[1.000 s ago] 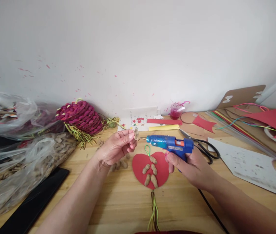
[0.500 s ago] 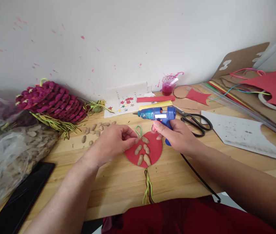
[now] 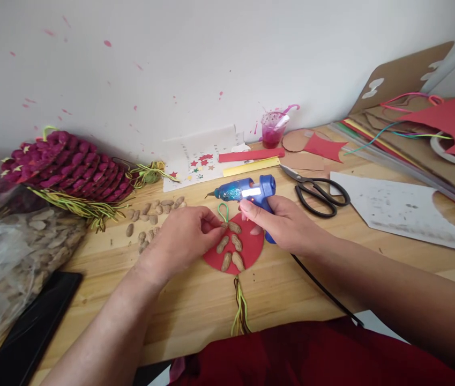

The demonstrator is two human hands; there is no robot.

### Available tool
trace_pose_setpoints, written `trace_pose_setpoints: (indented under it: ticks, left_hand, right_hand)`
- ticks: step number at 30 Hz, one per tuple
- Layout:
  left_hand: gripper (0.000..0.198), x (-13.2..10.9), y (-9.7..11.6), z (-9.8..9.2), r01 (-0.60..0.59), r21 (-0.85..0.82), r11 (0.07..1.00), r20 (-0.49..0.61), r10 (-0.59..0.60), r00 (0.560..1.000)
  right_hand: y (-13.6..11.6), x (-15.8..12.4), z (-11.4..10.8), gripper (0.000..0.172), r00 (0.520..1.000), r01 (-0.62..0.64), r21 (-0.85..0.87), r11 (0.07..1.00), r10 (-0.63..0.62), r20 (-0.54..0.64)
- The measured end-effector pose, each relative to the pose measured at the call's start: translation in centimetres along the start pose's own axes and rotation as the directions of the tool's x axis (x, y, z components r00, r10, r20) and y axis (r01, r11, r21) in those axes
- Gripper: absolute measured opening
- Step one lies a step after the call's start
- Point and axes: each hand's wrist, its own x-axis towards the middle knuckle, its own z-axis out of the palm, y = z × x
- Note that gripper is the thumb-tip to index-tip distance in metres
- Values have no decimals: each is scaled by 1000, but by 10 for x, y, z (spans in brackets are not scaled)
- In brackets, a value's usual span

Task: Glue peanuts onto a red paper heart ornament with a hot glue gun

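A red paper disc (image 3: pixel 253 249) lies on the wooden table, with several peanuts (image 3: pixel 236 243) in two columns, a green loop (image 3: pixel 223 210) at its top and a yarn tassel (image 3: pixel 241 305) below. My left hand (image 3: pixel 189 230) is at the disc's upper left, its thumb and fingers pressed together on a peanut at the top, largely hidden by the fingertips. My right hand (image 3: pixel 279 220) is wrapped round the handle of a blue glue gun (image 3: pixel 247 190), above the disc's upper right. The gun's nozzle points left, beyond the green loop.
Loose peanuts (image 3: pixel 154 219) lie left of the disc, near a bag of peanuts (image 3: pixel 42 241) and a black slab (image 3: pixel 38 321). Behind are a magenta yarn-tasselled piece (image 3: pixel 70 166), a star sheet (image 3: pixel 179 155) and a purple cup (image 3: pixel 272 131). Scissors (image 3: pixel 319 195) lie at right.
The glue gun in my right hand has moved slightly left relative to the disc and scissors. My left hand keeps its pinch at the disc's top. The camera view has shifted a little.
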Motion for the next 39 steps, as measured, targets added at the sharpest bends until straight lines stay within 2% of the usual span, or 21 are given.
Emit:
trace_pose_setpoints:
  ticks: [9,32,39]
  left_hand:
    - [16,0,6,5,6,103,995,-65,1,998]
    - [14,2,10,13,25,288,957,-70,-5,998]
    - [18,1,11,18,0,340,940,-80,29,996]
  right_hand:
    - [4,1,2,56,1000,18,-13,1000,-18,12]
    - [5,2,1,55,1000,4,-36,999,-4,8]
    - [4,3,1,55,1000,12,-49,999,-11,5]
